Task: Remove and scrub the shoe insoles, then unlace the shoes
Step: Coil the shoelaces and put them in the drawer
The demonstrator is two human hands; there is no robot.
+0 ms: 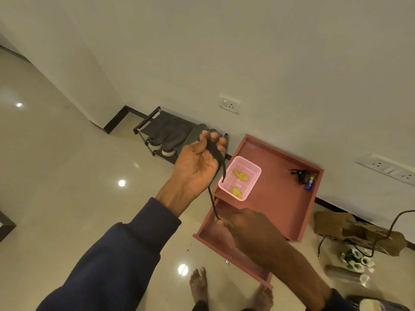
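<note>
Nearest the camera, the person's bare feet (199, 286) stand on the tiled floor (89, 176) beside a shallow red tray (200, 232). Above that tray the right hand (249, 230) pinches the lower end of a dark lace (212, 198) between thumb and fingertips; motion blur hides the exact finger placement. The lace runs upward, nearly taut, to the left hand (195, 167), which is raised palm-up with its fingers curled round a gathered bundle of the same lace. The lace is therefore free of any shoe and held in the air between both hands. The step in hand appears to be gathering the removed lace for storage. To do this well, the right hand should feed the strand with light, even tension while the left hand takes up each loop without loosening the bundle; the free tail hanging beside the strand should be caught in so it does not snag. Beyond the hands, a second red tray (280, 198) carries a pink basket (251, 167) with yellow pieces (240, 176) inside, a likely drop point. Farthest, against the wall, a shoe rack (146, 122) holds what appear to be the shoes (168, 142).
</note>
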